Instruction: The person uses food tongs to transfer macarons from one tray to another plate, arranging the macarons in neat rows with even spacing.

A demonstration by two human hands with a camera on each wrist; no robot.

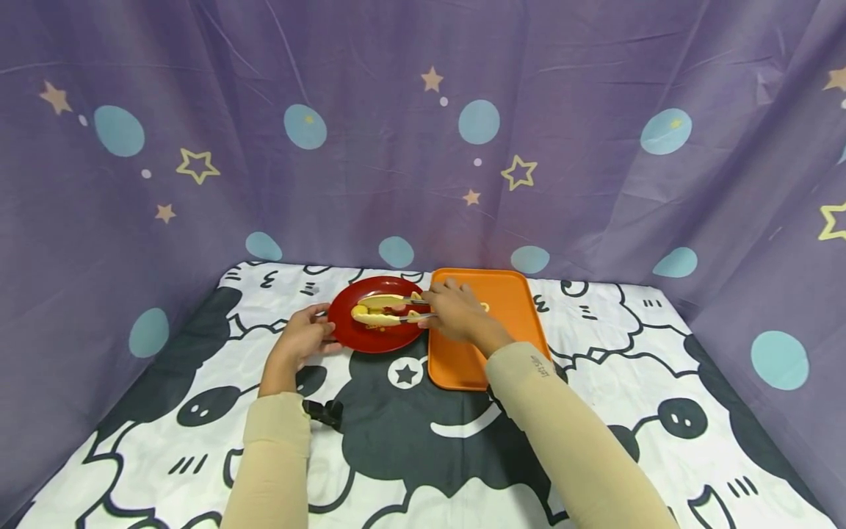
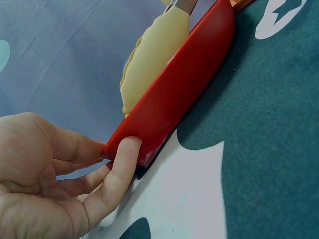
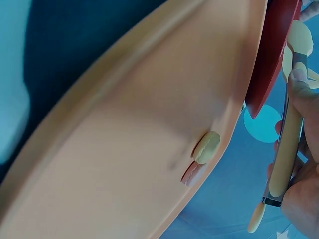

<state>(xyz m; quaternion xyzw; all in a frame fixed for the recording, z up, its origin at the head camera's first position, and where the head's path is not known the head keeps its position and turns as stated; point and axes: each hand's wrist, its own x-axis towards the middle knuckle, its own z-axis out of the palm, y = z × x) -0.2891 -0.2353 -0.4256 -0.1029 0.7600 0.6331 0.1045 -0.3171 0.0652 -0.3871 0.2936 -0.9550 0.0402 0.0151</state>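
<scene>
My left hand (image 1: 305, 334) pinches the left rim of a red plate (image 1: 346, 332), thumb and fingers on either side of the rim in the left wrist view. My right hand (image 1: 456, 312) grips a pair of tongs (image 3: 285, 154) with cream handles and scalloped cream tips. Those tips lie over the plate, around or above small yellow and dark pieces (image 1: 380, 310) too small to identify. Right of the plate, under my right hand, is an orange tray (image 1: 505, 290). In the right wrist view a pale macaron (image 3: 207, 148) sits in it beside a pinkish one (image 3: 192, 173).
A black-and-white cartoon cloth (image 1: 423, 455) covers the table beneath the plate and tray. Behind it hangs a purple curtain (image 1: 396, 191) with stars and blue spots. A small black object (image 1: 324, 414) shows by my left wrist.
</scene>
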